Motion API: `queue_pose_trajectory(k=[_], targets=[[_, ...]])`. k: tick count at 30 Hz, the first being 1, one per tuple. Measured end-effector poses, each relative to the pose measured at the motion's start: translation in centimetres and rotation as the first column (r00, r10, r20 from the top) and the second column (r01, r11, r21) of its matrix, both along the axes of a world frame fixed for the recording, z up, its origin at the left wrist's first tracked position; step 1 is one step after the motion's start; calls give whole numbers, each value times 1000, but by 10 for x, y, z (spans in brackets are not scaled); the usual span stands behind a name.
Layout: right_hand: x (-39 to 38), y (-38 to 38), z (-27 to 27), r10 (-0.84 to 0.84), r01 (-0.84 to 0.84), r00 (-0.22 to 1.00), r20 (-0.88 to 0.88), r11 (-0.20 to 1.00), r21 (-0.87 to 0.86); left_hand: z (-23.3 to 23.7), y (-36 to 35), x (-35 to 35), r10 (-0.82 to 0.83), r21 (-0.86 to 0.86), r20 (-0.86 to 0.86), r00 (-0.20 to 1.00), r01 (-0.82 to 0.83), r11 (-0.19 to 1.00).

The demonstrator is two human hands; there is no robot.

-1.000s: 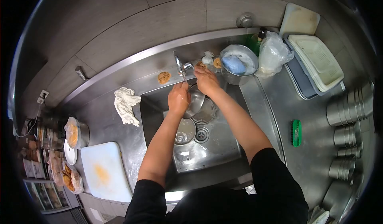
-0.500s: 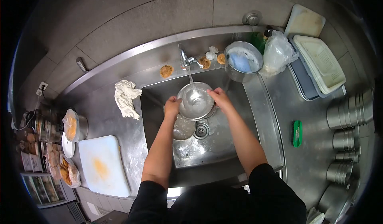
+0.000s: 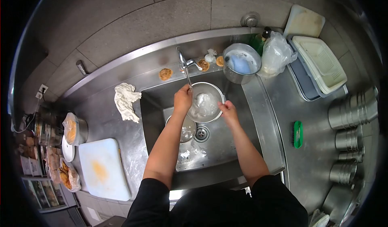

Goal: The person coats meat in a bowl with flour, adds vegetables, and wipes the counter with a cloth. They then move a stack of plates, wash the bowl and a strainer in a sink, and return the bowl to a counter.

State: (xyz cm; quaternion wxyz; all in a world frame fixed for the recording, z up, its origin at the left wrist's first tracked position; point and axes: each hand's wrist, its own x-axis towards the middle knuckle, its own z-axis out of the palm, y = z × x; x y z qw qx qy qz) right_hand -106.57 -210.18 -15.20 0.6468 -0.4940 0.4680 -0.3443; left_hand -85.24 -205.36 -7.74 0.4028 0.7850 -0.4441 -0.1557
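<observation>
A round metal bowl [image 3: 206, 101] with water in it is held over the sink [image 3: 218, 152]. My left hand [image 3: 183, 99] grips its rim on the left, close to the running faucet [image 3: 184, 61]. On the right side of the rim, the fingers of my right hand [image 3: 228, 113] are closed. Below and left of this bowl, a second round metal vessel [image 3: 187, 130] rests in the sink, partly covered by my left forearm. The drain [image 3: 201, 133] shows beside it.
Scouring pads [image 3: 165, 74] lie along the sink's back ledge. A metal pot [image 3: 241, 78] with suds and a blue cloth stands back right, near a plastic bag [image 3: 277, 55]. To the left are a white rag [image 3: 127, 101] and cutting board [image 3: 104, 169]; a green brush [image 3: 298, 134] lies right.
The bowl has shifted slightly right relative to the faucet. My left hand has moved up and right toward the water stream; my right hand has moved lower along the rim.
</observation>
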Motion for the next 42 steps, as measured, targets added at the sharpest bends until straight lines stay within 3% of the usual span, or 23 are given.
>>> queue_pose_trajectory(k=[6, 9, 11, 15, 17, 21, 23, 24, 26, 29, 32, 34, 35, 36, 37, 38, 39, 41, 42], targets=[[13, 6, 3, -31, 31, 999, -28, 999, 11, 29, -3, 2, 6, 53, 104, 995, -12, 999], [13, 6, 0, -40, 38, 994, 101, 999, 15, 36, 0, 6, -6, 155, 171, 985, -21, 988], [12, 9, 9, -74, 0, 926, 370, 981, 195, 33, 2, 10, -44, 209, 197, 979, 2, 978], [13, 16, 15, -130, -20, 886, 445, 948, 318, 28, 2, 12, -65, 339, 245, 967, -23, 940], [10, 17, 6, -117, -68, 890, 440, 922, 382, 25, 3, 11, -131, 290, 353, 926, 25, 957], [6, 24, 0, -115, -50, 920, 374, 913, 405, 32, 0, 1, -131, 172, 324, 937, 78, 982], [8, 32, -1, -162, 8, 944, 286, 881, 472, 32, 1, -3, -212, -14, 340, 916, 231, 973], [12, 28, -19, -145, -18, 943, 301, 878, 478, 31, 0, -5, -213, -15, 338, 917, 231, 973], [20, 33, -11, -171, -7, 939, 297, 856, 516, 27, -1, -7, -279, -252, 466, 839, 429, 868], [26, 34, -17, -159, -52, 934, 319, 824, 564, 25, 9, -17, -297, -237, 536, 790, 479, 845], [37, 31, -12, -191, 25, 955, 226, 813, 582, 22, 21, -14, -307, -213, 574, 759, 500, 840], [41, 28, -6, -7, -11, 998, 57, 951, 308, 17, 26, -6, -300, -198, 583, 755, 490, 849], [45, 25, -5, -4, -14, 998, 56, 951, 308, 15, 29, 0, -242, -214, 548, 801, 413, 885], [49, 20, -3, 87, -92, 968, -235, 996, -11, 12, 32, 6, -180, -227, 512, 840, 334, 915], [54, 16, -3, 70, -253, 853, -518, 922, -292, 11, 37, 12, -177, -227, 512, 841, 332, 916], [63, 16, 12, 75, -296, 815, -574, 906, -302, 11, 44, 19, -154, -154, 551, 820, 282, 947], [71, 17, 28, 78, -297, 817, -572, 906, -302, 11, 50, 24, -136, -81, 592, 794, 226, 971], [86, 14, 42, -76, -378, 822, -564, 669, -640, 13, 62, 30, -99, -100, 619, 779, 204, 974], [95, 7, 37, -61, -423, 826, -561, 591, -687, 13, 69, 32, -88, -70, 652, 753, 175, 982]])
